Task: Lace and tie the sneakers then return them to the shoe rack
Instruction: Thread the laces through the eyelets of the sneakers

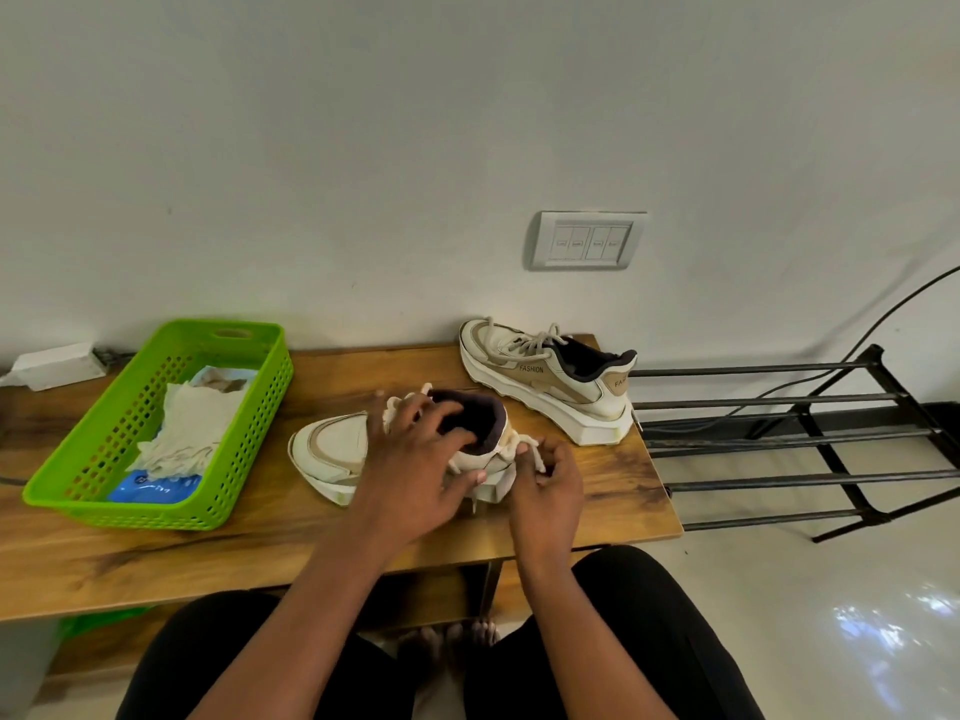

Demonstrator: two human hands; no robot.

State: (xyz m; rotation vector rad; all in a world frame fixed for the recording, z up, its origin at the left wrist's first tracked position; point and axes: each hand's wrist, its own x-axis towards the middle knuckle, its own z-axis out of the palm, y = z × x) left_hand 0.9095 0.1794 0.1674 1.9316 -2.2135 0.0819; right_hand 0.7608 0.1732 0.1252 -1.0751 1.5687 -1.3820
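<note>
Seated person, black trousers, knees below the table edge.

Left hand [415, 459] lies over the near sneaker [332, 449]. Its fingers are spread and bent over the dark collar and the thumb is pressed to the side by the heel, so the hand grips the shoe. The sneaker sits on the wooden table [260, 543], tipped a little toward the person. The toe sticks out to the left of the left hand; the heel is under and between both hands.

Right hand [548, 485] is just right of the left hand, close to it but not touching. Its fingers are curled and pinch a cream lace [527, 443] at the heel end of the shoe. More loose lace shows just past the left fingertips.

Far sneaker [550, 376] stands on its sole beyond the right hand, apart from it, at the back right corner of the table. Toe points left, laces are threaded, and "FASHION" is printed on the side.

Shoe rack [779, 433], black metal bars, is off the table to the right of the right hand, well apart.

Green basket [254, 407] sits well left of the left hand and holds a pale cloth [192, 423] and a blue packet [156, 488].

A switch plate [587, 241] is on the wall above the far sneaker.
</note>
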